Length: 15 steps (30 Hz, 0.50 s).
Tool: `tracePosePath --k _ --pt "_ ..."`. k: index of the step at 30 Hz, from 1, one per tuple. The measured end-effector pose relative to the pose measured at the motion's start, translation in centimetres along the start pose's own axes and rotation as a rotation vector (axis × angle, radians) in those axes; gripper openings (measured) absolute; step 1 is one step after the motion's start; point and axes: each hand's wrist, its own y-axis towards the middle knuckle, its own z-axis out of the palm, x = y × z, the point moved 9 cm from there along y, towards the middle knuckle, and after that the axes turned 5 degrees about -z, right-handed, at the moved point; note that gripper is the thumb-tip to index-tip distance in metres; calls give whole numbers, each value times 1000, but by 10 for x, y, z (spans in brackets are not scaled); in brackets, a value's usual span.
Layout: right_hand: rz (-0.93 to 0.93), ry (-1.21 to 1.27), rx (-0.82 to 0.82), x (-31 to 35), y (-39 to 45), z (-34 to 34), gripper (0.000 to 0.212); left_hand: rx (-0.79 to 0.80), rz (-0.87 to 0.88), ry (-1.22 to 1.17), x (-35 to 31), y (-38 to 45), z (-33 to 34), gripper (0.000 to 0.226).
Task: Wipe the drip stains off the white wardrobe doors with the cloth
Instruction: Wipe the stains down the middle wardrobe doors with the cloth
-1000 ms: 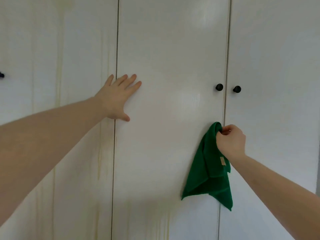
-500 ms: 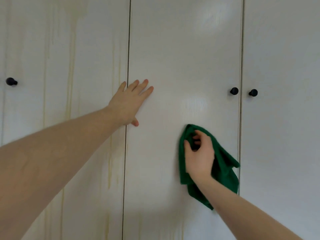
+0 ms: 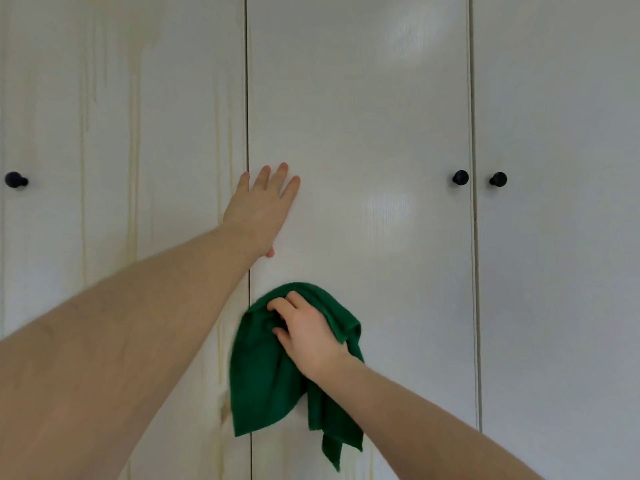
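Far out to the left of both hands, a black knob (image 3: 15, 179) sticks out from the left wardrobe door (image 3: 166, 133), level with the left hand's fingertips. Yellowish drip stains (image 3: 133, 140) run down this door in thin vertical streaks between the knob and the left hand, and another streak follows the door's right edge, just left of that hand.

The left hand (image 3: 261, 211) lies flat on the wardrobe with its fingers straight and slightly spread, pointing up. It straddles the seam between the left door and the middle door (image 3: 363, 133), most of the palm on the middle one.

Directly below the left hand, the right hand (image 3: 306, 332) presses the green cloth (image 3: 266, 375) against the doors, its fingers curled into a bunch of the fabric. The cloth covers the seam there, its left edge lapping onto the stained door, and its loose corners hang down beneath the right wrist.

Well to the right of both hands, level with the left hand's fingers, two more black knobs sit close together: one (image 3: 460, 177) at the right edge of the middle door, the other (image 3: 498, 179) on the right door (image 3: 561, 237), just across the next seam.
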Motion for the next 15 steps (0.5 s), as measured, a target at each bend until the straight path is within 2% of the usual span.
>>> tracePosePath --k 3,6,11,15 --pt "2 -86 -2 -32 -30 -19 27 12 -11 7 -1 -1 -2 144" --pt "46 -140 -95 -72 -69 -49 24 10 -17 -6 -1 -2 -3 143" --pt "294 -233 -174 -136 -128 -117 27 11 -31 -1 -2 -6 -4 140" --pt "476 -302 -257 -162 -153 -164 25 18 -47 5 -2 -6 -5 139"
